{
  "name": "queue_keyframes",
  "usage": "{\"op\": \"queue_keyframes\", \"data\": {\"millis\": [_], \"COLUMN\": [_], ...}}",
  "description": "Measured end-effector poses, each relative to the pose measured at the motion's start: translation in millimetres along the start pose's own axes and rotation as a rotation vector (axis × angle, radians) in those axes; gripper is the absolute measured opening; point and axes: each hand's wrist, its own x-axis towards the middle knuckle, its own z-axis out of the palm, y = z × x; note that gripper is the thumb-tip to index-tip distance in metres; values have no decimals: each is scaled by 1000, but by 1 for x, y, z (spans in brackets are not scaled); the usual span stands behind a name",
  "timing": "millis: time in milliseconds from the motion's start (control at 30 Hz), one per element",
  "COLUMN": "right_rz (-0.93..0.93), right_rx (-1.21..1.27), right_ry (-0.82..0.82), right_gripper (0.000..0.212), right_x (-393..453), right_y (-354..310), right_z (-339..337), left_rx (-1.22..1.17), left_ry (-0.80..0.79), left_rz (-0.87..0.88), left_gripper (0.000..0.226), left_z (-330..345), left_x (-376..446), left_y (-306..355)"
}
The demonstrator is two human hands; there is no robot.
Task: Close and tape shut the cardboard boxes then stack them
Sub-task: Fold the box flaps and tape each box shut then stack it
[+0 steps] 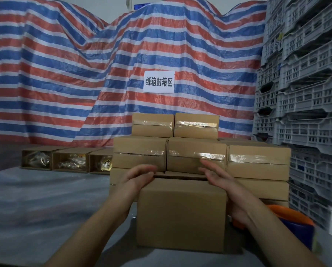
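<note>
A plain cardboard box (182,214) stands on the table in front of me, its top facing away. My left hand (140,175) lies at the box's upper left corner, fingers straight and reaching over the far edge. My right hand (217,175) is at the upper right corner, palm turned inward, fingers straight. Behind the box rises a stack of taped boxes (197,155), several across and three layers high, with clear tape over their seams. Three open boxes (68,158) with plastic-wrapped contents lie on their sides at the left.
An orange and blue tape dispenser (294,222) sits right of the box, partly behind my right arm. Grey plastic crates (305,93) are piled high on the right. A striped tarp (65,74) with a white paper sign (158,81) hangs behind. The table (36,209) is covered in clear film.
</note>
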Motion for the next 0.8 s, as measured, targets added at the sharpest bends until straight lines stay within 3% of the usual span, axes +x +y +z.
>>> {"op": "queue_keyframes", "data": {"millis": [300,433,600,700,800], "right_rz": [48,71,101,127,166], "right_rx": [-133,-162,-196,-225,-250], "right_ry": [74,59,44,38,10], "right_gripper": [45,40,39,34,29], "right_x": [1,0,-1,-3,-3], "right_y": [1,-3,-6,-9,-14], "right_z": [4,2,1,-2,-3], "left_rx": [161,536,1149,1299,1342], "left_ry": [-14,-51,-184,-314,-374], "left_rz": [-14,133,511,562,598], "left_gripper": [17,24,44,63,65], "left_z": [-2,-4,8,30,43], "left_x": [1,3,-3,-6,-5], "left_y": [8,25,42,38,31]}}
